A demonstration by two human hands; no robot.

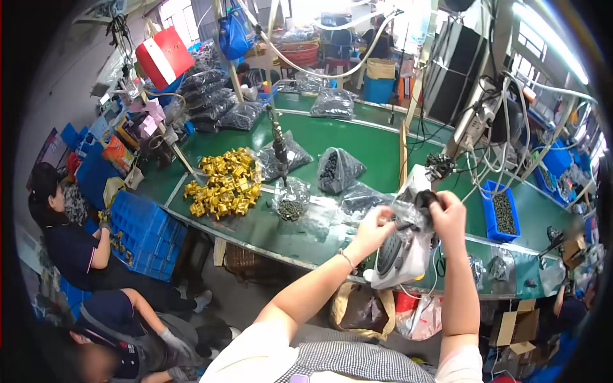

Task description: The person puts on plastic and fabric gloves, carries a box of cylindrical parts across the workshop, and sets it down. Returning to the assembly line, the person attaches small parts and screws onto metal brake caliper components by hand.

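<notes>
A clear plastic bag (412, 218) with something dark in it is stretched between my two hands. My left hand (375, 228) is closed, its fingers pinching the near side of the bag. On the other side my right hand (450, 220) grips the bag beside a black part (426, 199) whose kind I cannot make out. Right beneath the hands is a white machine (418, 258) with a dark round grille on its side. Left of my left hand, another clear bag (364, 199) lies flat on the green table (377, 137).
A pile of gold-coloured metal parts (223, 182) covers the table's left, near a hanging power screwdriver (280, 143), a bag of screws (290, 207) and a bag of black parts (332, 169). A blue bin (501, 214) stands right. Two people sit left beside stacked blue crates (143, 233).
</notes>
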